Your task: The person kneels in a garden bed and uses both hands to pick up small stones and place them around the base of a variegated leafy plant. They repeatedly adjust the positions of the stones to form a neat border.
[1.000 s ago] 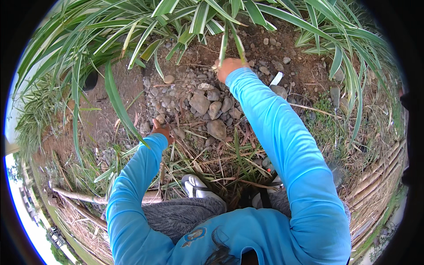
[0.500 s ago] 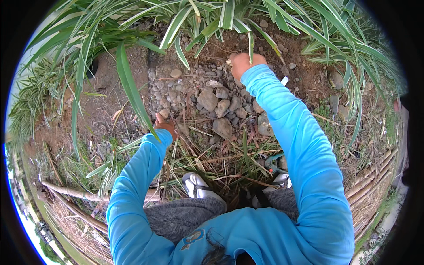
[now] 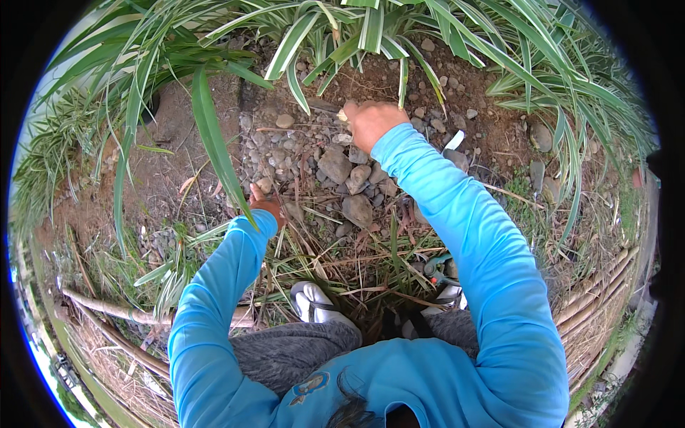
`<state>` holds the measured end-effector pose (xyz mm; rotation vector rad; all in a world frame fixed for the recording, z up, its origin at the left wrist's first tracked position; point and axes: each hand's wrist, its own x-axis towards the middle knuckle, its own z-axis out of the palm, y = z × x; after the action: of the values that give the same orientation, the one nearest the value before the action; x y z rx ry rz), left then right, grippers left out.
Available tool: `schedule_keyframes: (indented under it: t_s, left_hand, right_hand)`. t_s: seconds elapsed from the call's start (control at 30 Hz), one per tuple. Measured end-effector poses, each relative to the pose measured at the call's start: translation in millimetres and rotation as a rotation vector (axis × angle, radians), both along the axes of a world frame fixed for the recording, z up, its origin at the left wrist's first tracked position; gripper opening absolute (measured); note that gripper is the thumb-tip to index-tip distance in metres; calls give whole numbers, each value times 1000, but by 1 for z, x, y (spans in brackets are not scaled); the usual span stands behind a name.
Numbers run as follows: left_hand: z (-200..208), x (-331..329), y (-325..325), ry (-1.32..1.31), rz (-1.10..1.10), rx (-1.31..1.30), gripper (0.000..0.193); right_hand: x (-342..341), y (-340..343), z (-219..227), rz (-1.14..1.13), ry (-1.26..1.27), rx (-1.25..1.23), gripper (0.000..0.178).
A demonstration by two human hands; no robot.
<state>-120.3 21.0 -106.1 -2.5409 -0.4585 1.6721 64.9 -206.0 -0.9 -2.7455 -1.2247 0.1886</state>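
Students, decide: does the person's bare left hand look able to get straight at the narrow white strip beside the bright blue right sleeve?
Probably not: in this view the right sleeve crosses the direct line between the left hand and the white strip.

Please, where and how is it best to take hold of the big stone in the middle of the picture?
Probably grip its left and right sides, coming from above on the wearer's side. The stone looks rounded, with no narrow part to pinch; another stone crowds its far edge, while mostly loose litter lies on the near side.
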Motion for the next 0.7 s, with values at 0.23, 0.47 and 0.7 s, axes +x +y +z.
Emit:
schedule_keyframes:
  t_s: [0.23,0.47,0.7]
  left_hand:
    - [-19,-4,5,23,-59,22,86]
    - [-9,5,1,155,-182,41,84]
    - [2,0,1,24,-93,-4,83]
  right_hand:
    - [32,-49,-2,-154,-69,-338,22]
    - [60,-36,15,101,-232,-468,23]
    - [81,5,24,611,-348,-742,19]
